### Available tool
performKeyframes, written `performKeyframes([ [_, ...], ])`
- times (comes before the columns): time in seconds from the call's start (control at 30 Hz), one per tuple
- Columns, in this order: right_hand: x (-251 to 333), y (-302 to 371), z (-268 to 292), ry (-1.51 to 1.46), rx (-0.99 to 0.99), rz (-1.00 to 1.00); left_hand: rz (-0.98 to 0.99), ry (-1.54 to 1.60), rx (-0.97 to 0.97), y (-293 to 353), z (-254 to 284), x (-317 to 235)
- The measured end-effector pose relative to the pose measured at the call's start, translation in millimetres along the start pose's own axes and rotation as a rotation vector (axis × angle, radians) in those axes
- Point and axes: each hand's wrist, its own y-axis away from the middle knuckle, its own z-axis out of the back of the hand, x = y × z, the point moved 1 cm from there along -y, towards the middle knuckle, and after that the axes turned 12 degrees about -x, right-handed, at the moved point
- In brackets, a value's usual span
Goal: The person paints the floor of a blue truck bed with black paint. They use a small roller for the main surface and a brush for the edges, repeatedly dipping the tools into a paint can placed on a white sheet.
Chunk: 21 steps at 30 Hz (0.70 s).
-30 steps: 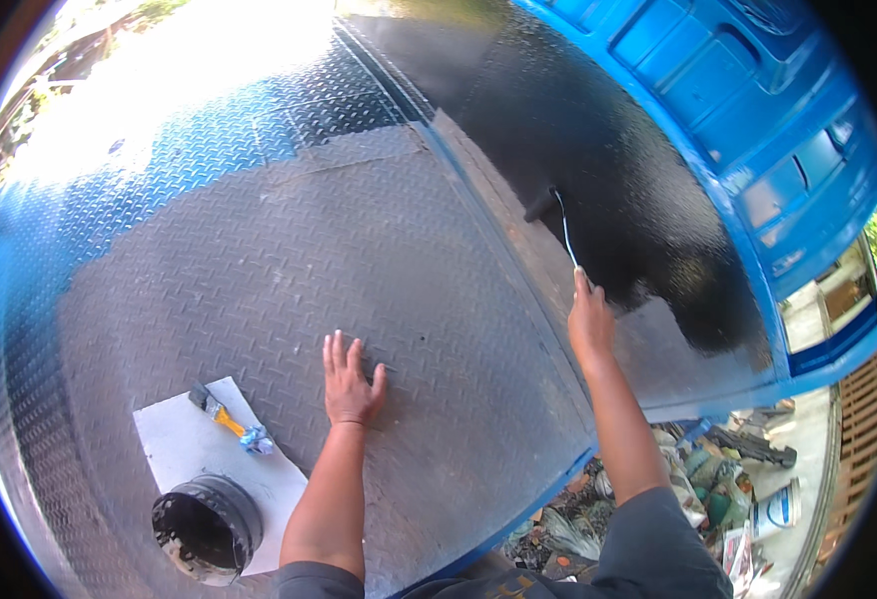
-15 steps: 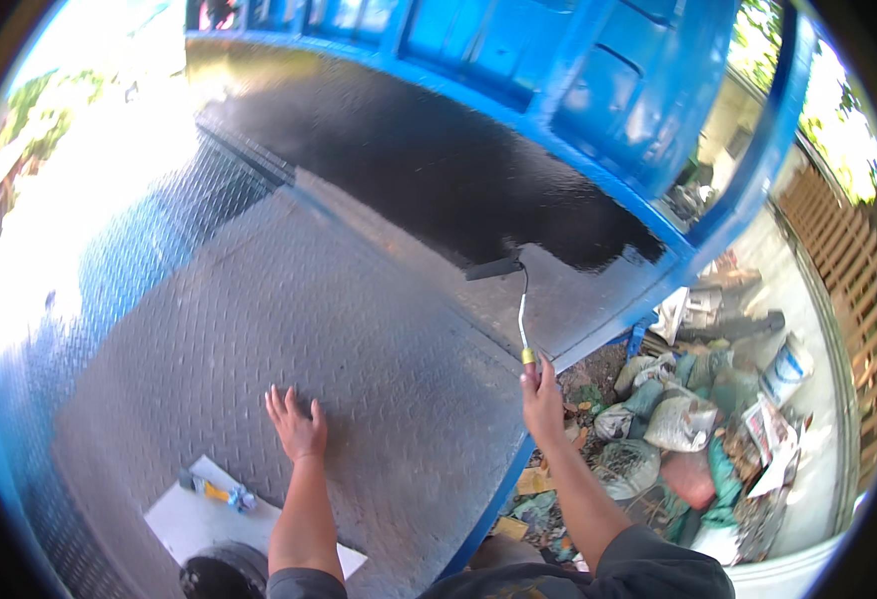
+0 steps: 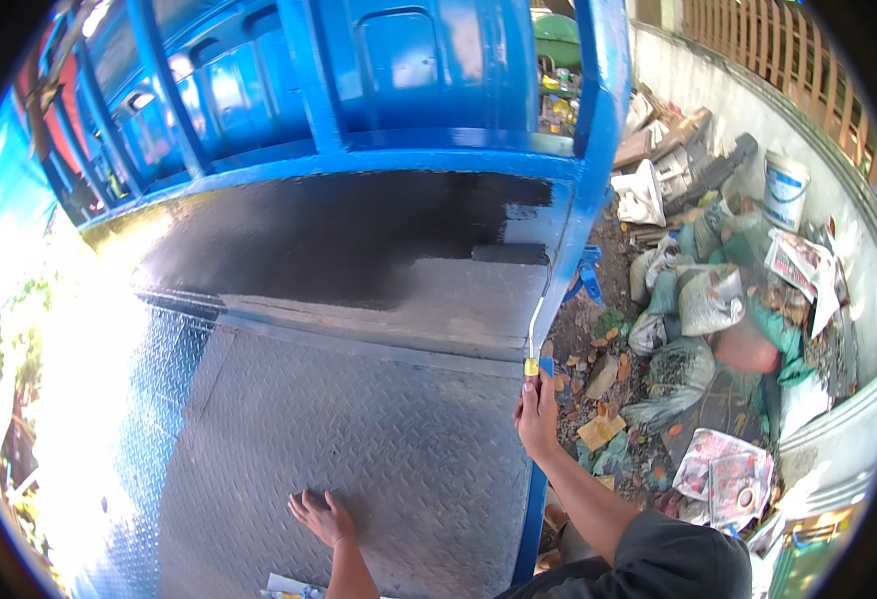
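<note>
My right hand (image 3: pixel 538 411) is wrapped round the handle of a paint roller (image 3: pixel 536 324) with a yellow collar and a bent wire frame. Its dark roller sleeve (image 3: pixel 508 254) rests on the metal deck, close to the blue corner post. Glossy black paint (image 3: pixel 339 235) covers much of the strip below the blue panels, with bare grey metal (image 3: pixel 468 290) just under the sleeve. Fingers spread, my left hand (image 3: pixel 325 519) lies on the grey tread plate (image 3: pixel 359 424) and holds nothing.
Blue railings and panels (image 3: pixel 394 65) rise along the far side. Off the right edge lie filled sacks (image 3: pixel 710 299), scraps and newspaper (image 3: pixel 726 477), with a white bucket (image 3: pixel 786 192) by the wall. A pale sheet (image 3: pixel 294 587) shows at the lower edge.
The view has turned and shifted to the right. The roller sleeve has moved right along the deck, up to the blue post. My left hand still lies on the plate.
</note>
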Motion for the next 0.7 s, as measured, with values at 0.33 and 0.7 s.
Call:
performKeyframes([
  [0.33, 33, -39, -22, 0.023, -0.059, 0.109, -0.004, -0.046, -0.027, 1, -2, 4],
  [0.7, 46, -33, -6, 0.147, -0.065, 0.155, 0.002, -0.03, -0.043, 1, -2, 5],
])
